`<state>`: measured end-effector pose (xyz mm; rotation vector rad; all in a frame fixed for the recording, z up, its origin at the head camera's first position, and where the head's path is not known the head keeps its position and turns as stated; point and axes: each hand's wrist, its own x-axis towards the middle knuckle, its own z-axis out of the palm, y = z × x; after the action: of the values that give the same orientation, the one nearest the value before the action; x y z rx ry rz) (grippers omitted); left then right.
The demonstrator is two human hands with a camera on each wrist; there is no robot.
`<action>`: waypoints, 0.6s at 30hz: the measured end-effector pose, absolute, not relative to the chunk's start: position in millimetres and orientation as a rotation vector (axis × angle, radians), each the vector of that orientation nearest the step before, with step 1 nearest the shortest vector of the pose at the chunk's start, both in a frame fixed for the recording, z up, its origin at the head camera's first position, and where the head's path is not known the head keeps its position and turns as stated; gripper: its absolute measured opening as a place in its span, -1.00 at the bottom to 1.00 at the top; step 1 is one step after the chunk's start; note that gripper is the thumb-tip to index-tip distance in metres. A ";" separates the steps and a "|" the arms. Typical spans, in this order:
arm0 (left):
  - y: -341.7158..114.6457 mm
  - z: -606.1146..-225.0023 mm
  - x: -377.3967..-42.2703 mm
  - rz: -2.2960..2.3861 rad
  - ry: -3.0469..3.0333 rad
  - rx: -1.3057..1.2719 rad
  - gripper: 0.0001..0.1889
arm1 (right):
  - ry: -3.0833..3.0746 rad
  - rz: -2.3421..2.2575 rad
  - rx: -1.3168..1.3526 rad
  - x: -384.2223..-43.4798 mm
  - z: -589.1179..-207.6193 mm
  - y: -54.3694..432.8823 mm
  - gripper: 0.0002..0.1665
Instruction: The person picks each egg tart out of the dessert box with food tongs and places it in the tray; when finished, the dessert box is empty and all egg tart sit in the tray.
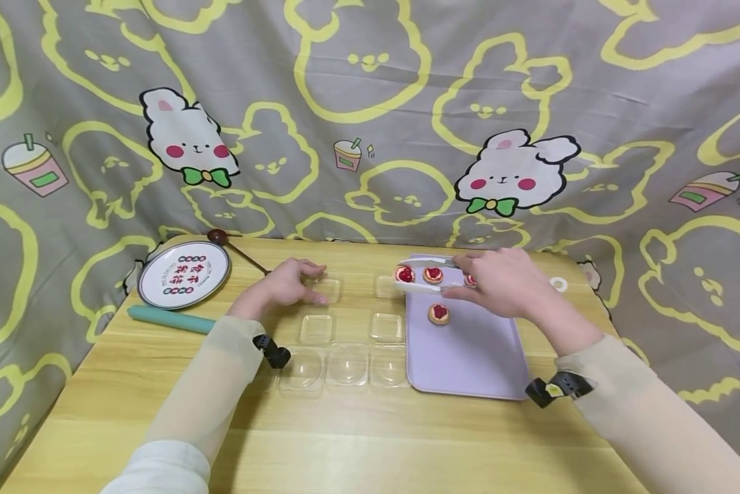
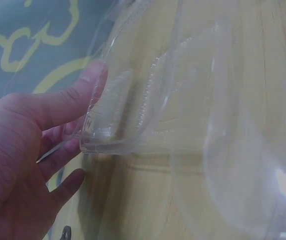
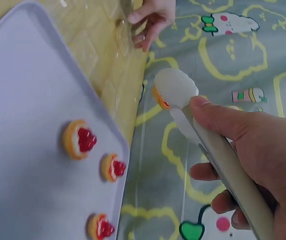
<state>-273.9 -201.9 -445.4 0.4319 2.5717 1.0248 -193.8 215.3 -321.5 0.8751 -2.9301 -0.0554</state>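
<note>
My right hand [image 1: 499, 281] holds a pair of tongs [image 3: 227, 170] with a pale handle and white, scalloped tips. Between the tips is a small tart [image 1: 404, 274] topped with red fruit, raised near the far left corner of the lilac tray [image 1: 468, 363]. Three similar tarts stay on that tray, the closest one a fruit tart [image 1: 439, 314] by its left side. With thumb and fingers, my left hand [image 1: 289, 281] pinches the edge of a clear plastic container [image 2: 108, 142] at the back of the table.
Several more clear containers [image 1: 348, 365] stand in rows left of the tray. At the left lie a round plate [image 1: 153, 278] with red lettering, a long teal roll [image 1: 169, 319] and a dark wooden ladle [image 1: 218, 237]. A white ring [image 1: 558, 283] lies right of the tray. A patterned curtain [image 1: 407, 137] hangs behind.
</note>
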 end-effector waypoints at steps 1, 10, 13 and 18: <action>-202.1 -445.5 -273.6 1.023 2.575 0.437 -0.11 | -2.927 -0.051 0.874 -191.9 -321.4 220.1 -0.23; -201.9 -447.1 -273.1 1.066 2.560 0.451 -0.16 | -2.962 -0.087 0.792 -172.5 -322.1 263.6 -0.12; -202.1 -447.7 -273.7 1.070 2.553 0.438 -0.15 | -2.974 -0.090 0.748 -165.8 -324.0 278.1 -0.12; -201.3 -446.4 -272.9 1.071 2.547 0.434 -0.14 | -2.989 -0.069 0.712 -156.3 -330.9 298.3 -0.15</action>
<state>-272.9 -201.3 -446.4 0.4341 2.5467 1.0711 -156.3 298.3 -330.9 0.7116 -2.9889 -0.0685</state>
